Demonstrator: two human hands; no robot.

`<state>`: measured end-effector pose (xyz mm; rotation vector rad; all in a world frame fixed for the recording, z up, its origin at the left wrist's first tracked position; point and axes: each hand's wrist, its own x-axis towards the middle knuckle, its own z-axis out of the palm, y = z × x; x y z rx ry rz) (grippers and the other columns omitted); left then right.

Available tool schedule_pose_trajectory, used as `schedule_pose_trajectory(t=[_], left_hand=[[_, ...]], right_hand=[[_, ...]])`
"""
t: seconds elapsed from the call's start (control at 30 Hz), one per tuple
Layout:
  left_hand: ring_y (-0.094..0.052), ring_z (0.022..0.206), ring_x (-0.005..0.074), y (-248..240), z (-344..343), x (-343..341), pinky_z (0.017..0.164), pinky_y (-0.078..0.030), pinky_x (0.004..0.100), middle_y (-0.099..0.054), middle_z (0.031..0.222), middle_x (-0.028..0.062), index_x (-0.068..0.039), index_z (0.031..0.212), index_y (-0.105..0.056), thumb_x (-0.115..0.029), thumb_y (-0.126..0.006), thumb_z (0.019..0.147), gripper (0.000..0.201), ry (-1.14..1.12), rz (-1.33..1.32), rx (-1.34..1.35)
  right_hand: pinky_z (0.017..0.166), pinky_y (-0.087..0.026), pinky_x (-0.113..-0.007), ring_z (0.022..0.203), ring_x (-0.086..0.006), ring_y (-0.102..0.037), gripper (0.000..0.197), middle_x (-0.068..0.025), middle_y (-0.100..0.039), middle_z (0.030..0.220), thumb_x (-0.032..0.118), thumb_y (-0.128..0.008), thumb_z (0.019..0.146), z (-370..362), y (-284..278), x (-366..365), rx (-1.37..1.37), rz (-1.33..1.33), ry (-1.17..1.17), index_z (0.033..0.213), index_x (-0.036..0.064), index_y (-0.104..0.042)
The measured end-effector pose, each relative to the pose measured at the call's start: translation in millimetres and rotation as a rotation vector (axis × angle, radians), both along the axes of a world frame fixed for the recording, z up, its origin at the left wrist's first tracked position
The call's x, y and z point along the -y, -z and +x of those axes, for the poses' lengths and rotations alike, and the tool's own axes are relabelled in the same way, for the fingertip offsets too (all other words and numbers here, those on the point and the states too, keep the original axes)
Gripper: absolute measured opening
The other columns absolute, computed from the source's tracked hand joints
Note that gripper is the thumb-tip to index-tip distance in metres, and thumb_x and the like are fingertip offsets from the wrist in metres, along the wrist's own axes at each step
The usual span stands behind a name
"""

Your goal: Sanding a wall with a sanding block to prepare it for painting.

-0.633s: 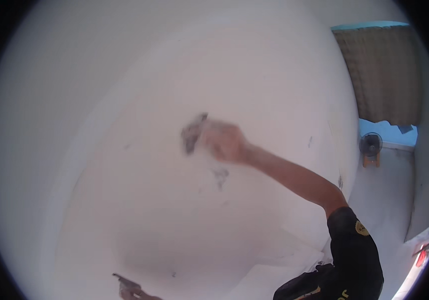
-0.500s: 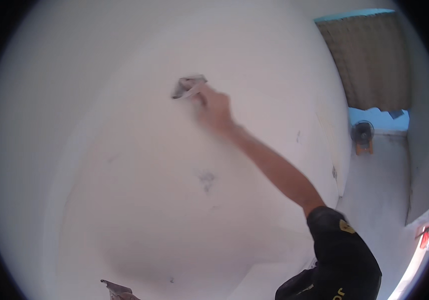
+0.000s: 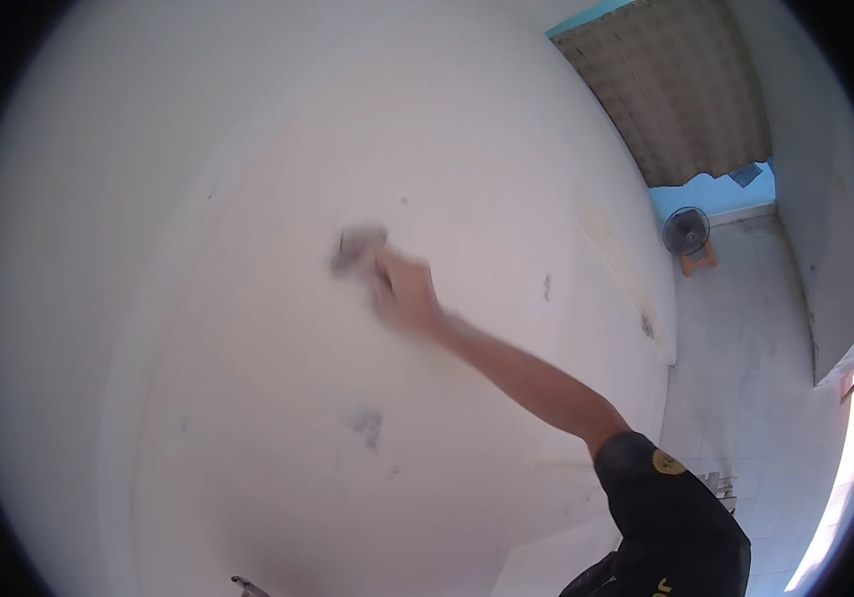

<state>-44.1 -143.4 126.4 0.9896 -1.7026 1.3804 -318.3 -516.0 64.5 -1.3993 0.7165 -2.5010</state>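
My right hand (image 3: 407, 292) is raised against a large off-white wall (image 3: 278, 328), closed on a thin grey folded sheet (image 3: 357, 247). Motion blurs the sheet, and I cannot make out whether it is sandpaper or cloth. It lies at or very near the wall's surface. Grey smudges (image 3: 368, 428) mark the wall below the hand. At the lower edge, the dark tip of a thin object (image 3: 246, 585) pokes into view; the rest is cut off. My left hand is out of sight.
To the right, a patterned brown curtain (image 3: 671, 95) hangs above a standing fan (image 3: 687, 232) on an orange-brown base. Pale floor (image 3: 726, 348) runs along the wall's right side. Bright light enters through an opening (image 3: 825, 517) at the lower right.
My right hand has moved down and slightly left along the wall with the sheet. The view has shifted and tilted. Less of the object at the lower edge shows.
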Motion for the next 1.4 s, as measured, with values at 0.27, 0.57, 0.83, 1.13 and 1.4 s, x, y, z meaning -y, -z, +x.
schedule_pose_trajectory(t=[0.27,0.57,0.83,1.13,1.4], left_hand=[[-0.063,0.083,0.0297,5,-8,7,0.069,-0.055,0.0407,-0.066,0.092,0.0205,0.005,0.089,-0.066,-0.001,-0.058,0.089,0.01,0.041,0.017,0.056],[-0.064,0.084,0.0278,1,-18,7,0.075,-0.058,0.0408,-0.065,0.091,0.0193,0.006,0.09,-0.066,0.003,-0.058,0.088,0.008,0.032,0.01,0.073],[-0.063,0.082,0.0283,-6,-10,-16,0.071,-0.056,0.0406,-0.066,0.091,0.0191,0.005,0.088,-0.065,0.002,-0.057,0.089,0.008,-0.13,-0.018,0.083],[-0.064,0.081,0.0301,2,-19,-16,0.071,-0.054,0.0391,-0.068,0.092,0.0191,0.005,0.092,-0.065,0.001,-0.058,0.089,0.009,-0.086,0.001,0.061],[-0.065,0.083,0.0294,-13,-25,-20,0.068,-0.052,0.0375,-0.069,0.095,0.019,0.006,0.095,-0.066,0.002,-0.054,0.091,0.013,-0.066,0.095,0.097]], right_hand=[[0.061,-0.049,-0.033,0.069,-0.0197,-0.065,0.027,-0.0135,-0.069,0.096,0.002,-0.041,0.091,-78,40,40,0.151,0.333,0.008,0.11,0.0066,-0.059],[0.089,-0.048,-0.031,0.108,-0.021,-0.063,0.02,-0.0096,-0.066,0.11,0.003,-0.052,0.091,-61,70,35,0.091,-0.023,0.022,0.108,0.007,-0.06],[0.076,-0.05,-0.033,0.099,-0.0249,-0.066,0.022,-0.0109,-0.067,0.105,0.0,-0.048,0.089,-23,-11,20,-0.003,-0.154,-0.012,0.106,0.0078,-0.06],[0.071,-0.051,-0.032,0.083,-0.0244,-0.067,0.034,-0.0106,-0.069,0.095,-0.011,-0.044,0.076,-48,-77,65,0.088,-0.063,0.16,0.101,0.006,-0.061],[0.088,-0.049,-0.033,0.108,-0.0244,-0.061,0.034,-0.0094,-0.064,0.113,-0.013,-0.048,0.076,-86,-38,44,-0.097,-0.333,-0.127,0.101,0.0076,-0.06]])
